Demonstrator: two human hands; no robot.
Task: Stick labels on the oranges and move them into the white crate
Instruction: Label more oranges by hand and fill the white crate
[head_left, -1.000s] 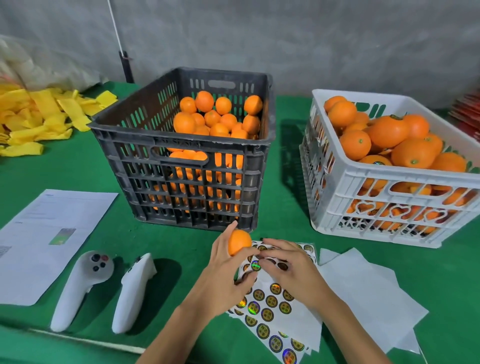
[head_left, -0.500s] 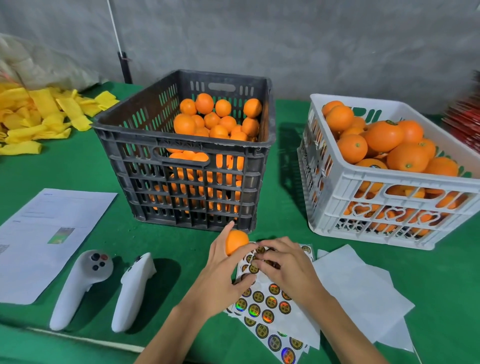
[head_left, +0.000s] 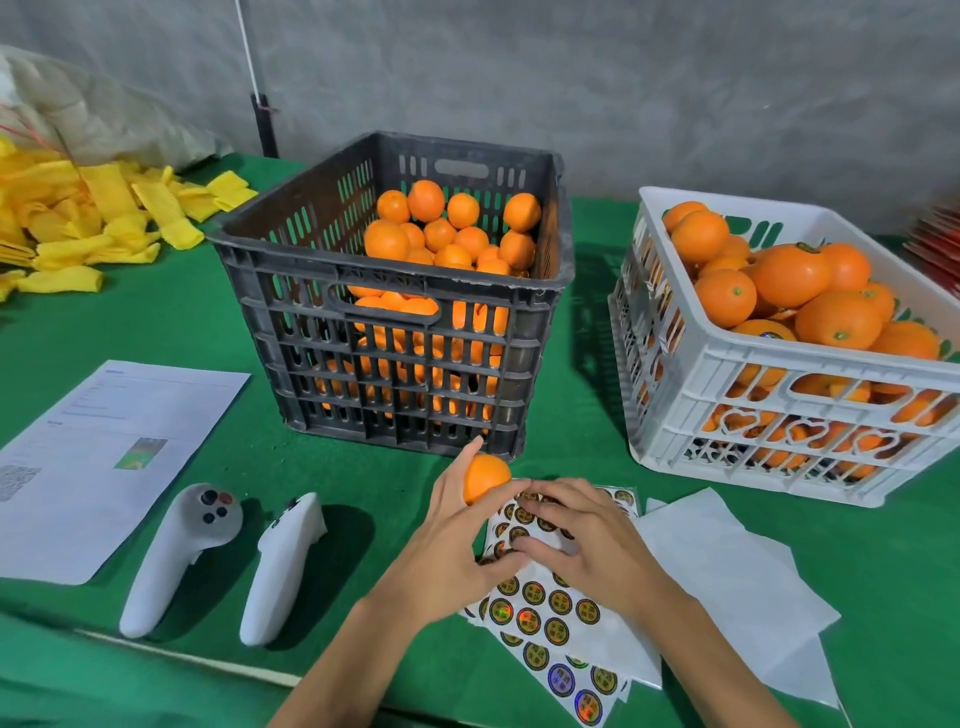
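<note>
On the green cloth-covered table, the white slatted plastic crate, heaped with oranges, stands toward the right edge, up and to the right of both hands; the right hand is nearer it. The sheet of round gold-and-black labels lies at the near edge. The right hand rests curled on it, apparently picking a label. The left hand grips a small, smooth, round orange, seemingly unlabelled.

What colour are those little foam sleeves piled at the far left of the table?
The foam sleeves are bright yellow, seen in the head view.
</note>
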